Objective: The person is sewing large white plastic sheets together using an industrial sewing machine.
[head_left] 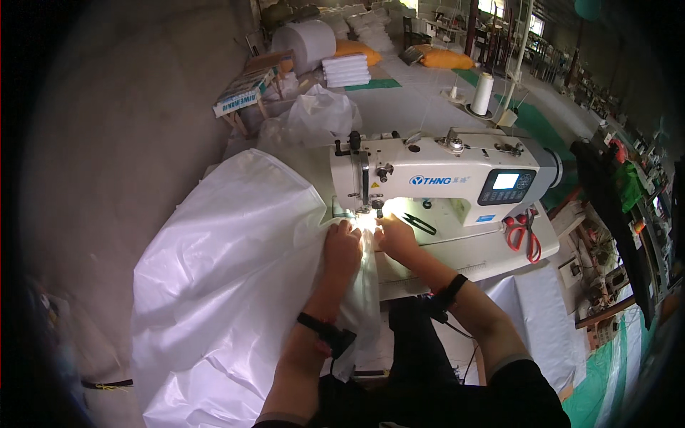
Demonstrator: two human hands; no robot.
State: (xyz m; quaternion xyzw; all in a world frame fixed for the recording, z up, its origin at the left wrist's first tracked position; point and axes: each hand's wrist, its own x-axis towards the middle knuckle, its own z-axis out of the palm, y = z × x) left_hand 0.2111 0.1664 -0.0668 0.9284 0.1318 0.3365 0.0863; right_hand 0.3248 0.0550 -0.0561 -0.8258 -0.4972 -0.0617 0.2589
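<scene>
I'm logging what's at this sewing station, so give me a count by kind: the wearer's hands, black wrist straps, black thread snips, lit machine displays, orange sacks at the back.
Hands: 2 (left hand, right hand)
Black wrist straps: 2
Black thread snips: 1
Lit machine display: 1
Orange sacks: 2
Total: 8

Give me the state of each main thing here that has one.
Machine screen: lit
Needle area: brightly lit
White sheet: draped, creased
Thread cone: upright
Black snips: lying flat
Red-handled scissors: lying right of the snips
Left hand: fingers curled, on the sheet
Right hand: by the needle area, grip unclear
</scene>
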